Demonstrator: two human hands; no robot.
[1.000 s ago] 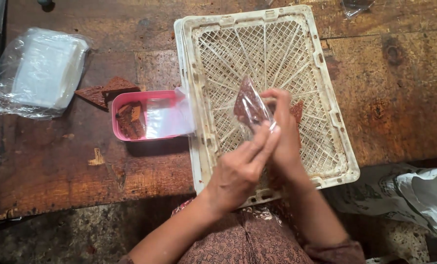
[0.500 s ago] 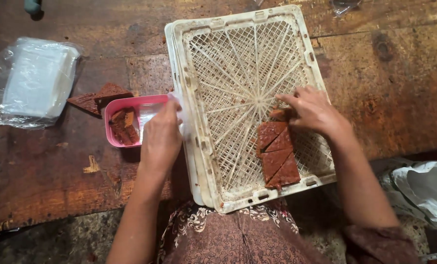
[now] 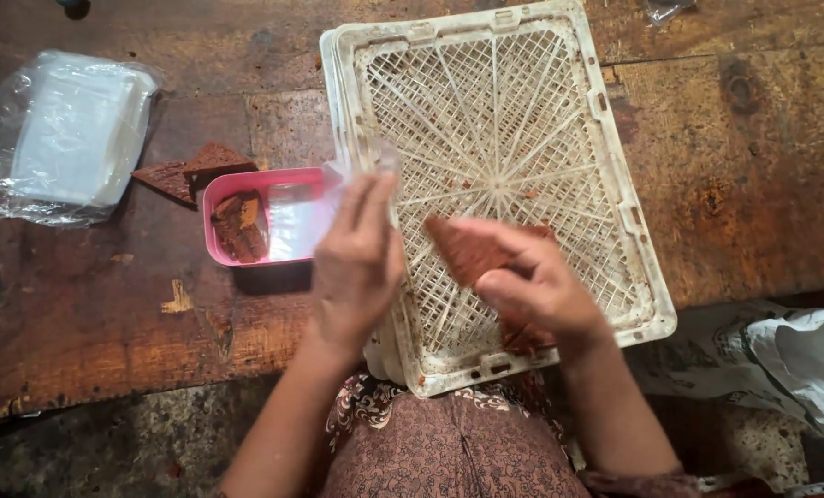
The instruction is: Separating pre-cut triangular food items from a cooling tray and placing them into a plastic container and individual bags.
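At centre frame, the right hand (image 3: 536,290) has its fingers pinched shut around a brown wedge-shaped slab (image 3: 472,249) over the white lattice tray (image 3: 615,166). The left hand (image 3: 356,267), fingers closed on a clear plastic bag (image 3: 306,217), hovers beside the pink tub (image 3: 223,198) on the worn wooden bench (image 3: 89,314). A stack of clear bags (image 3: 61,138) lies upper left.
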